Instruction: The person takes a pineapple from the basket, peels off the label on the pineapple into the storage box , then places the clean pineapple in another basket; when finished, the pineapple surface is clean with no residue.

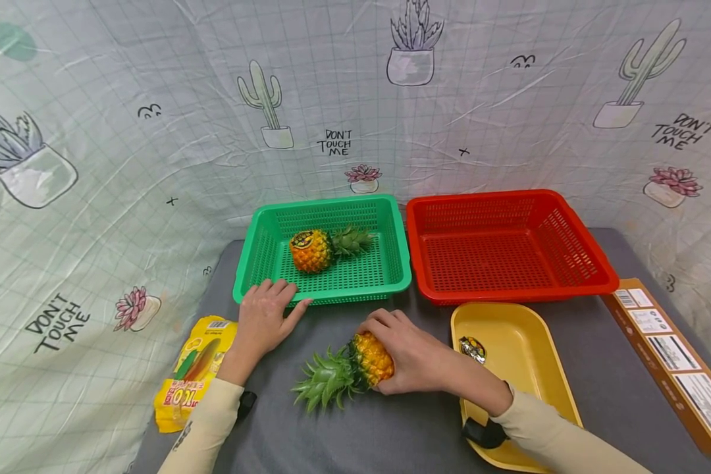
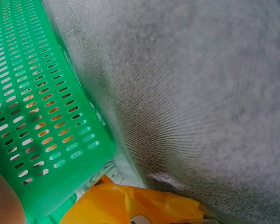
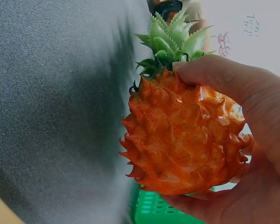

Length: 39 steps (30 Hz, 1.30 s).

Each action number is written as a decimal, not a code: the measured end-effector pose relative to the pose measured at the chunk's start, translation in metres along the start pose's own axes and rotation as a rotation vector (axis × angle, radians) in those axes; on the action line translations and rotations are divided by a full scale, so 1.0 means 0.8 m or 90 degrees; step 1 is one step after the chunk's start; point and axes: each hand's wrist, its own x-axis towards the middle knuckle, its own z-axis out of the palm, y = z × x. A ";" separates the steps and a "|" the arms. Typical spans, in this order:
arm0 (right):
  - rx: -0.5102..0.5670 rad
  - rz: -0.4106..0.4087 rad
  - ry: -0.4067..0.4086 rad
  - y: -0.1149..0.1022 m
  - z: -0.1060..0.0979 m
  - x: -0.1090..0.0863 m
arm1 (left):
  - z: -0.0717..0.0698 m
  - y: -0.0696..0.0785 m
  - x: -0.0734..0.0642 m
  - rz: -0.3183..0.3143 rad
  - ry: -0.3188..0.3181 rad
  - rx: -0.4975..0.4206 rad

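My right hand (image 1: 411, 359) grips a small pineapple (image 1: 374, 359) by its orange body, above the grey table. The green leafy crown points left in the head view. In the right wrist view, my thumb (image 3: 214, 74) lies across the top of the body near the leaves, and the other fingers curl round its far side. My left hand (image 1: 266, 316) rests at the near left rim of the green basket (image 1: 326, 299), fingers extended over the edge. Inside that basket a second pineapple (image 1: 312, 251) lies on its side, crown to the right.
A red basket (image 1: 423, 289) stands right of the green one. Nearer is a yellow tray (image 1: 524, 368) with a small shiny wrapped item (image 1: 473, 349) inside, partly under my right forearm. A yellow packet (image 1: 192, 375) lies left, a long cardboard box (image 1: 669, 362) far right.
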 end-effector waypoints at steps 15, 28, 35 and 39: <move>0.020 -0.013 0.031 -0.012 -0.028 -0.002 | -0.001 0.000 -0.001 0.004 -0.006 -0.004; 0.041 0.001 0.043 -0.016 -0.051 -0.001 | -0.002 -0.003 -0.002 0.002 -0.009 -0.001; 0.037 -0.003 0.062 -0.019 -0.061 -0.003 | -0.002 -0.003 -0.002 -0.002 -0.015 -0.003; 0.038 0.003 0.074 -0.021 -0.069 -0.005 | -0.002 -0.002 0.000 -0.003 -0.018 -0.008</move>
